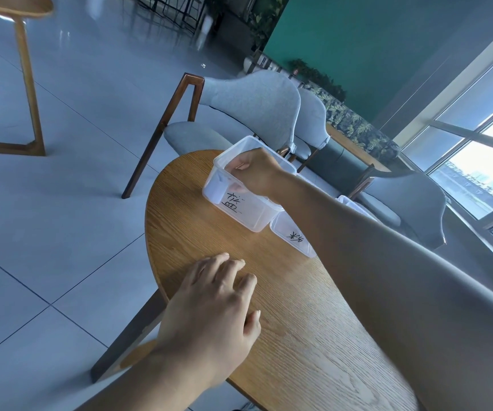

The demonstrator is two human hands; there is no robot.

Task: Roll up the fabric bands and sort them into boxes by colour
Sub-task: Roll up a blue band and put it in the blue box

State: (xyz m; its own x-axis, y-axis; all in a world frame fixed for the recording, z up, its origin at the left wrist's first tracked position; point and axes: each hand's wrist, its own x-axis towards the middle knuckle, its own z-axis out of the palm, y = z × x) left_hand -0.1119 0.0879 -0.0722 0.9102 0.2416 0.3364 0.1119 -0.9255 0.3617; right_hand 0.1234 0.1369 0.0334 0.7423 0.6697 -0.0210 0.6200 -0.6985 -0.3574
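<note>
R hand (254,173) reached into clear box (264,219) at bench (298,336) far end, fingers curled inside; hold on pale band (220,189) unclear, band axis unreadable. L hand (209,310) lay flat, relaxed.

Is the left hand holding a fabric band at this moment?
No. The left hand rests on the bare wooden table with loosely spread fingers and nothing in it, while the right hand reaches into the clear box.
</note>
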